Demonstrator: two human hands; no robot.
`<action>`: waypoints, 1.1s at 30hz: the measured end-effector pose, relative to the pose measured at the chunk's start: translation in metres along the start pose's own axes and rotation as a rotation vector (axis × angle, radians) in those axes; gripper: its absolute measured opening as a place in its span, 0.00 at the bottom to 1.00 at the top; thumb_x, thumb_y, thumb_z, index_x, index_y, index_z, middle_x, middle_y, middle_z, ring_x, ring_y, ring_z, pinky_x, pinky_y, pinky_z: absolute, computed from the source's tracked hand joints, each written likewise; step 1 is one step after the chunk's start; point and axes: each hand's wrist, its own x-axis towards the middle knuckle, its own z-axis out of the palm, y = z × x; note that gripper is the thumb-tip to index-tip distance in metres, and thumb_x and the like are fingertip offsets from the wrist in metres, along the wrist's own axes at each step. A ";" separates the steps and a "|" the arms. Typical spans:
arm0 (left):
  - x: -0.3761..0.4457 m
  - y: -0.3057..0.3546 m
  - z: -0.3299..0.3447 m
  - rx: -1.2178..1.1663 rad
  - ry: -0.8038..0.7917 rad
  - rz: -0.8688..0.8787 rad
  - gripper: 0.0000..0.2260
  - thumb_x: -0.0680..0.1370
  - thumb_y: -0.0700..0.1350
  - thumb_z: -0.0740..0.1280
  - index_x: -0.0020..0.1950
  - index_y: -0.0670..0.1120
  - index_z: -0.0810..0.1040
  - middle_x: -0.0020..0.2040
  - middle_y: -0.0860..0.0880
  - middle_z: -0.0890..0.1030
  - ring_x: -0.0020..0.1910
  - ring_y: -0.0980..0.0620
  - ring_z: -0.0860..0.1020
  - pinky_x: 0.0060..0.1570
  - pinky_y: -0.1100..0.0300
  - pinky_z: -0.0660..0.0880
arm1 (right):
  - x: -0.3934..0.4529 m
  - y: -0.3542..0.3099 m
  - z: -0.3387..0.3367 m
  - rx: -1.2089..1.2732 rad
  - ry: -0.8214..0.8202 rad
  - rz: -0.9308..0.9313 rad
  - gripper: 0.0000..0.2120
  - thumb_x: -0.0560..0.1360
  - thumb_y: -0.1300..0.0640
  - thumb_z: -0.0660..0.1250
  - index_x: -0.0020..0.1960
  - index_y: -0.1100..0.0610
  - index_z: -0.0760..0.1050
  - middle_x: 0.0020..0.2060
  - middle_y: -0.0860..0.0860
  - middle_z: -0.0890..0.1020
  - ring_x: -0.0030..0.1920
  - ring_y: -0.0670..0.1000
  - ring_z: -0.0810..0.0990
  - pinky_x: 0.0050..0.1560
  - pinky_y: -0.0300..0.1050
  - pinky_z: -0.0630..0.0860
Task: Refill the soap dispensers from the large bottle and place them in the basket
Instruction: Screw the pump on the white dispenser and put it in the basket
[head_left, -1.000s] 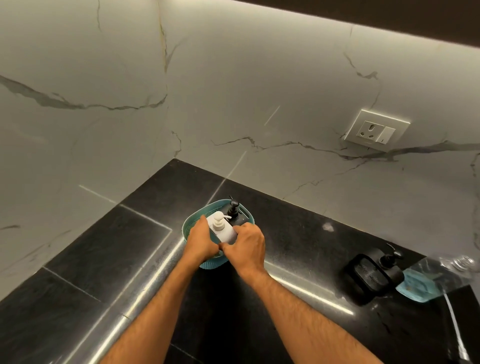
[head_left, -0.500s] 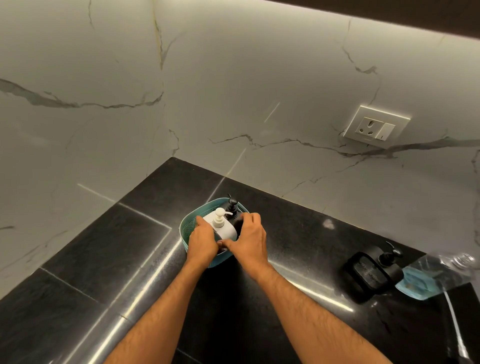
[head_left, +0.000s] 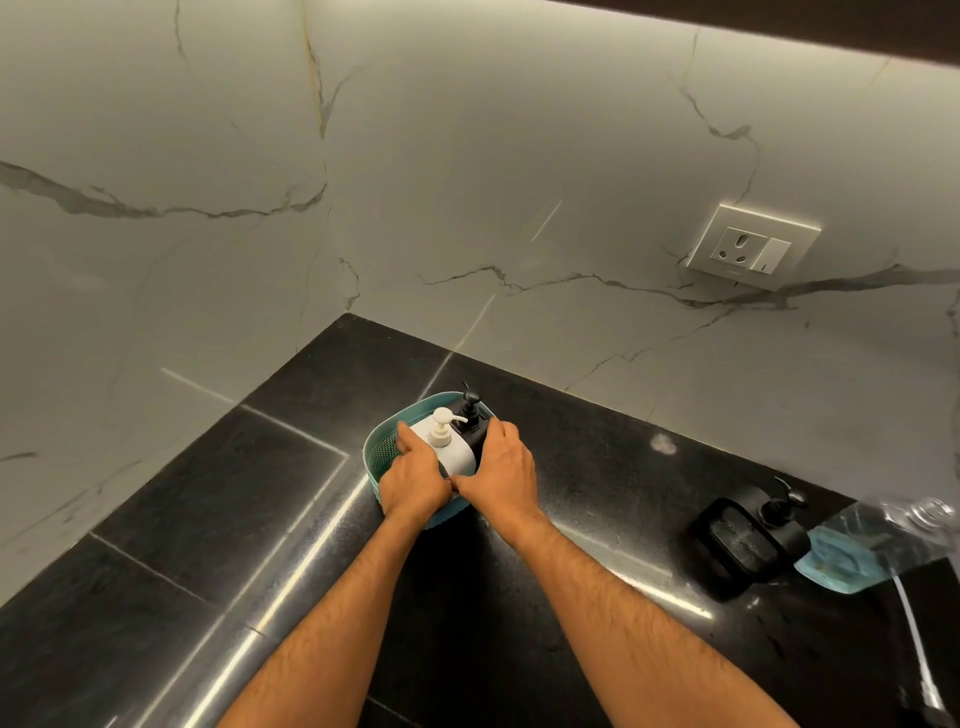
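Note:
A teal basket (head_left: 378, 453) stands on the black counter near the corner. Inside it a white soap dispenser (head_left: 453, 453) stands upright, with a black soap dispenser (head_left: 471, 422) right behind it. My left hand (head_left: 415, 477) grips the left side of the white dispenser, fingers inside the basket. My right hand (head_left: 508, 475) wraps the right side of the black dispenser at the basket's rim. My thumbs meet in front of the white dispenser. Another black dispenser (head_left: 748, 538) stands at the right, beside the large clear bottle (head_left: 862, 545) with blue liquid, which lies on its side.
The black stone counter (head_left: 218, 519) is bounded by marble walls at the left and back. A white wall socket (head_left: 753, 247) is on the back wall at the right. A thin shiny rod (head_left: 917, 639) shows near the right edge.
The white dispenser has settled lower into the basket. My right hand has slid from its front to the right side of the black dispenser, and my left hand reaches deeper in.

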 end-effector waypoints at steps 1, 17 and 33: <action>0.000 0.001 0.000 -0.003 0.001 -0.012 0.51 0.76 0.49 0.73 0.81 0.41 0.36 0.62 0.41 0.81 0.56 0.40 0.82 0.44 0.51 0.72 | 0.000 0.000 0.000 -0.007 0.002 0.003 0.35 0.60 0.48 0.83 0.60 0.55 0.71 0.57 0.51 0.75 0.54 0.51 0.78 0.49 0.41 0.75; 0.001 0.003 0.001 -0.082 0.003 -0.017 0.38 0.76 0.45 0.70 0.76 0.40 0.49 0.61 0.38 0.80 0.57 0.37 0.81 0.47 0.47 0.75 | -0.001 -0.005 0.002 -0.074 -0.008 0.002 0.34 0.64 0.45 0.80 0.63 0.55 0.70 0.59 0.52 0.74 0.58 0.52 0.77 0.57 0.46 0.79; 0.005 0.009 -0.013 -0.137 -0.033 -0.056 0.45 0.67 0.46 0.82 0.73 0.36 0.57 0.74 0.37 0.62 0.75 0.38 0.60 0.74 0.50 0.65 | -0.005 -0.001 0.005 0.008 -0.047 -0.037 0.31 0.68 0.47 0.79 0.64 0.56 0.71 0.64 0.52 0.70 0.62 0.51 0.74 0.62 0.46 0.78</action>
